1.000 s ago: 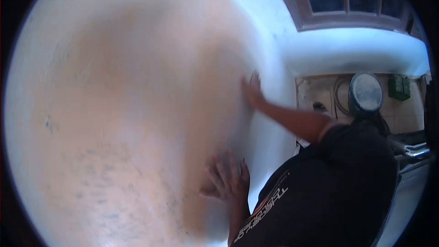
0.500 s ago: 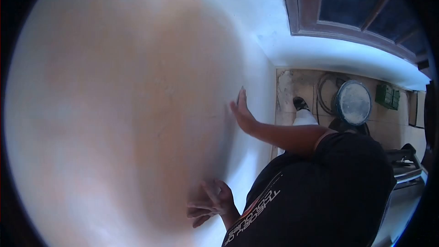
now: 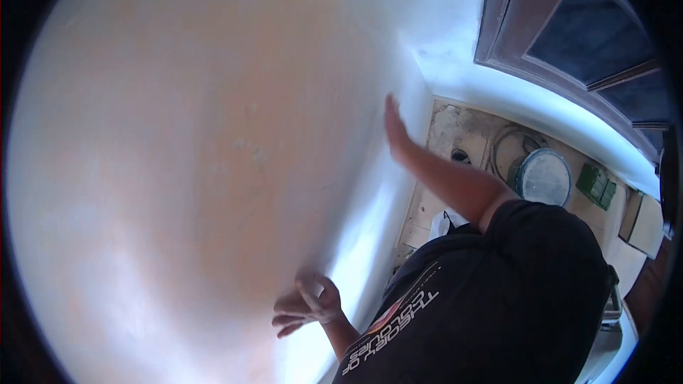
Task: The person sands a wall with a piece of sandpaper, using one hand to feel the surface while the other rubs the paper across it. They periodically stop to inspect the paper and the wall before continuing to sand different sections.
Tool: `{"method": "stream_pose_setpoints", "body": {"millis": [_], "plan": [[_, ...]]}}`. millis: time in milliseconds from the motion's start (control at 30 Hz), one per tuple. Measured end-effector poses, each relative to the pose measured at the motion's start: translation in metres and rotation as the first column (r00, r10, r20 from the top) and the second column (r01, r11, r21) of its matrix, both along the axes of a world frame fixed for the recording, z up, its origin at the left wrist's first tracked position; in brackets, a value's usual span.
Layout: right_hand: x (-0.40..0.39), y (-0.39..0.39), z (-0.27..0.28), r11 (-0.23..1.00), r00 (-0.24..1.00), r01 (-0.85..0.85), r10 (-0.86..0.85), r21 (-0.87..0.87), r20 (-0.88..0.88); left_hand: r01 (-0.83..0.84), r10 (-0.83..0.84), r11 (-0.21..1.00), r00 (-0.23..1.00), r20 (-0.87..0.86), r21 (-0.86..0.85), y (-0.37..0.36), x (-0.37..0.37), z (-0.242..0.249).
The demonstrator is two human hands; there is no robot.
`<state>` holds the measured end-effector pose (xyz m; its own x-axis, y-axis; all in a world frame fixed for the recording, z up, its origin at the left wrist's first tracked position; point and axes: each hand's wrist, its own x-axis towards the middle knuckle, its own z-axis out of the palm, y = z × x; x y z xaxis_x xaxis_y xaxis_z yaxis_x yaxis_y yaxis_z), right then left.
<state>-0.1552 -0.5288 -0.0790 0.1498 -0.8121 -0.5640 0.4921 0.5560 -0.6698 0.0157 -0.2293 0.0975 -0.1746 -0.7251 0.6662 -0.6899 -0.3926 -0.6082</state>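
Observation:
A large pale wall (image 3: pixel 171 171) with orange-tan patches fills the left and middle of the view. My right hand (image 3: pixel 395 124) is extended at the wall near the corner, seen edge-on and slightly blurred, with straight fingers and no object visible in it. Lower down, my left hand (image 3: pixel 309 306) has its thumb and fingers spread close to the wall surface, and nothing shows in it. Whether either palm presses on the wall is hard to tell. A few small light spots (image 3: pixel 249 148) mark the wall.
Below a brown-framed window (image 3: pixel 597 35), a round bucket (image 3: pixel 544 178) with a whitish top stands on the tiled floor. A coiled dark hose (image 3: pixel 496 149) lies beside it, and a green crate (image 3: pixel 596 186) is on its other side. My dark-shod foot (image 3: pixel 461 156) is near the hose.
The view has turned and shifted, so window and floor sit differently. My right hand appears higher in the picture, nearer the corner. My left hand appears slightly farther left, still spread.

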Motion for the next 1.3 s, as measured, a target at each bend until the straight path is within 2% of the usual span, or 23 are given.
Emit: {"method": "stream_pose_setpoints", "body": {"millis": [33,67,133,200,267,300,367,500,567,600,667,733,800,867,967,1033,1067,1133,1167,1200,1233,1267,1300], "plan": [[-0.008,-0.017,0.012,0.982,0.991,0.002,-0.028,0.191,0.131,0.040,-0.041,0.999,0.998,-0.046,-0.014,-0.004,-0.007,0.007],[-0.021,-0.023,0.057,0.979,0.974,0.067,-0.106,0.195,0.198,0.116,-0.109,0.992,0.986,-0.130,0.047,-0.001,-0.017,0.017],[0.029,-0.027,0.026,0.948,0.952,0.241,-0.273,-0.209,-0.140,0.336,-0.281,0.941,0.851,-0.444,0.047,0.021,-0.022,0.022],[0.059,0.064,0.089,0.881,0.873,0.002,-0.232,-0.474,-0.429,0.389,-0.344,0.921,0.804,-0.486,-0.009,0.042,-0.026,0.026],[0.065,0.154,0.125,0.703,0.848,-0.297,-0.117,-0.647,-0.516,0.477,-0.400,0.878,0.679,-0.616,-0.044,0.071,-0.022,0.027],[0.071,0.165,0.125,0.672,0.844,-0.331,-0.102,-0.662,-0.526,0.469,-0.428,0.876,0.655,-0.622,-0.109,0.082,-0.024,0.029],[0.085,0.178,0.118,0.548,0.808,-0.333,-0.253,-0.767,-0.532,0.452,-0.409,0.885,0.637,-0.654,-0.113,0.117,-0.015,0.033],[0.081,0.188,0.183,0.232,0.793,-0.413,-0.384,-0.881,-0.473,0.386,-0.360,0.912,0.597,-0.717,-0.137,0.189,-0.002,0.028],[0.104,0.195,0.217,-0.047,0.810,-0.351,-0.516,-0.935,-0.278,0.339,-0.320,0.931,0.579,-0.750,-0.135,0.195,0.012,0.023],[0.113,0.203,0.225,-0.103,0.827,-0.377,-0.485,-0.921,-0.284,0.318,-0.310,0.938,0.584,-0.750,-0.141,0.203,0.013,0.023],[0.136,0.227,0.241,-0.530,0.780,-0.509,-0.618,-0.678,-0.103,0.304,-0.338,0.934,0.576,-0.745,-0.188,0.218,0.018,0.025],[0.150,0.250,0.261,-0.636,0.823,-0.520,-0.551,-0.570,-0.136,0.239,-0.355,0.934,0.563,-0.746,-0.265,0.227,0.017,0.031],[0.149,0.252,0.271,-0.738,0.833,-0.502,-0.553,-0.451,-0.024,0.165,-0.379,0.923,0.530,-0.758,-0.347,0.227,0.001,0.025],[0.160,0.264,0.278,-0.801,0.869,-0.450,-0.495,-0.395,0.016,0.072,-0.437,0.890,0.423,-0.794,-0.451,0.238,0.003,0.030],[0.150,0.243,0.277,-0.859,0.906,-0.396,-0.424,-0.324,0.017,0.048,-0.473,0.853,0.495,-0.729,-0.520,0.213,0.000,0.053],[0.146,0.244,0.276,-0.866,0.996,-0.048,-0.006,-0.498,-0.085,-0.001,-0.473,0.826,0.540,-0.696,-0.563,0.204,-0.003,0.067],[0.141,0.244,0.275,-0.877,0.994,-0.008,0.044,-0.480,-0.097,-0.045,-0.472,0.822,0.507,-0.722,-0.568,0.199,-0.011,0.074],[0.129,0.239,0.282,-0.686,0.921,0.112,0.344,-0.719,-0.185,-0.119,-0.532,0.779,0.394,-0.749,-0.616,0.176,-0.022,0.084],[0.120,0.238,0.286,-0.673,0.924,0.094,0.334,-0.734,-0.188,-0.172,-0.523,0.761,0.408,-0.749,-0.625,0.161,-0.032,0.086],[0.108,0.238,0.287,-0.676,0.902,0.116,0.379,-0.727,-0.208,-0.227,-0.641,0.690,0.251,-0.725,-0.688,0.146,-0.041,0.088],[0.097,0.239,0.286,-0.416,0.745,-0.002,0.606,-0.909,-0.279,-0.285,-0.744,0.615,0.098,-0.661,-0.735,0.134,-0.049,0.088],[0.092,0.241,0.285,-0.154,0.547,-0.215,0.799,-0.964,-0.250,-0.319,-0.739,0.603,0.121,-0.662,-0.731,0.127,-0.054,0.082],[0.089,0.237,0.286,-0.093,0.480,-0.326,0.841,-0.941,-0.250,-0.317,-0.802,0.565,0.009,-0.598,-0.762,0.117,-0.058,0.071]]}}
